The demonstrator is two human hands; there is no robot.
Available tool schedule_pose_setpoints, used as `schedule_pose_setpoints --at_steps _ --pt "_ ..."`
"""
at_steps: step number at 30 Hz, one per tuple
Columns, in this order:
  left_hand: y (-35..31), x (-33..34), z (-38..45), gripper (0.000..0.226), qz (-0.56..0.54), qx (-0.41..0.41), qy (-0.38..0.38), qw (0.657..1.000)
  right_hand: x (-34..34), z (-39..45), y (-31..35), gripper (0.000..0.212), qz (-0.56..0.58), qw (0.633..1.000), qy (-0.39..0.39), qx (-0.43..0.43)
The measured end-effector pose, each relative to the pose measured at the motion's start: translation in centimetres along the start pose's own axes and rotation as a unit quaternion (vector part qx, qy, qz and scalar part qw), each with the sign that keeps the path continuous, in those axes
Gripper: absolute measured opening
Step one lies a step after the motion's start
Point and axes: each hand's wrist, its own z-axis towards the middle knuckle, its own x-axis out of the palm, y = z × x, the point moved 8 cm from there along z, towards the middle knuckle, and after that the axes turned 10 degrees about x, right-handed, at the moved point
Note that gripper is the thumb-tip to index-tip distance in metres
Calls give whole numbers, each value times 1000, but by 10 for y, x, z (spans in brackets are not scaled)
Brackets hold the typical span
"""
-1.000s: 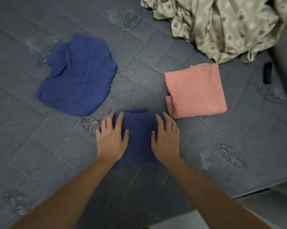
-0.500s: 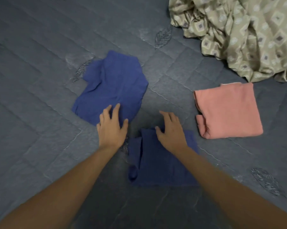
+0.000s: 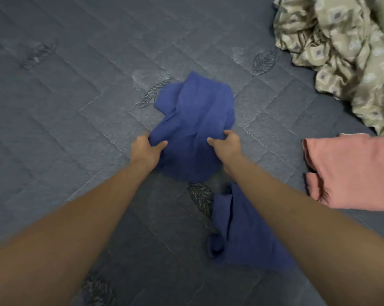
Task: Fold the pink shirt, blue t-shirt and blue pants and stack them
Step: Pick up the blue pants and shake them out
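Now both hands have left the folded blue garment, which lies near the mattress's near edge under the right forearm, and have gone to the unfolded blue garment toward the middle. The left hand pinches its left side, fingers curled into the cloth; the right hand grips its right side likewise, bunching the fabric. Which blue piece is the t-shirt and which the pants I cannot tell. The pink shirt sits folded at the right edge, below a patterned sheet. Two pieces look done; this last one needs spreading, folding, then stacking.
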Motion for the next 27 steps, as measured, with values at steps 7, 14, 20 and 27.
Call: schedule_pose_setpoints --at_steps 7,14,20,27 --pt "38 -48 -35 20 -71 26 -14 997 27 -59 9 15 -146 985 -74 -59" --pt "121 -149 -95 20 -64 -33 -47 996 129 -138 -31 35 -112 992 46 -46" --pt "173 -210 -136 20 51 -34 -1 998 177 -206 -78 32 -346 935 75 -3" --pt "157 -211 -104 33 79 25 1 997 172 -168 18 48 -297 936 -121 -144"
